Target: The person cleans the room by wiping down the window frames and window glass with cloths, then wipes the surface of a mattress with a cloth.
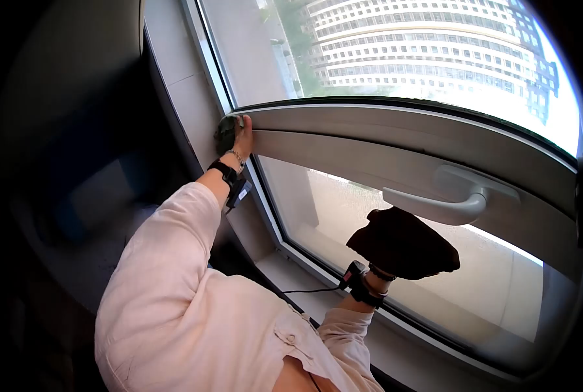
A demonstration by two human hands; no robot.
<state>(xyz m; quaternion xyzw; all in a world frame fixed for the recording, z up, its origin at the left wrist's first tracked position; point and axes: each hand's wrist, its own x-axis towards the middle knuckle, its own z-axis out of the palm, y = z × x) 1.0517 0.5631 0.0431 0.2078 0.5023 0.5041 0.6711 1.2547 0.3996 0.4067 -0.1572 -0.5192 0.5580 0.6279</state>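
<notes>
And we're counting! Cloths (402,245) (225,134): 2, approx., one bunched & hard to read. Bare hands in plain view: 1, the L hand (244,136). Sleeves (167,242) (345,330), 2. Blk wrist straps (225,172) (368,296), 2. Bracelets (236,156) (381,274), 2. Sm. wrist devices (240,195) (353,273), 2 again! Window panes (265,59) (494,281), 2 vis. Window handle (435,208), just 1. Bldgs. (409,46) outside: min. 1.

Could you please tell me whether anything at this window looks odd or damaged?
Nothing looks spilled or broken; only the black cable seems odd, trailing from the right wrist over the sill, where it might snag.
</notes>
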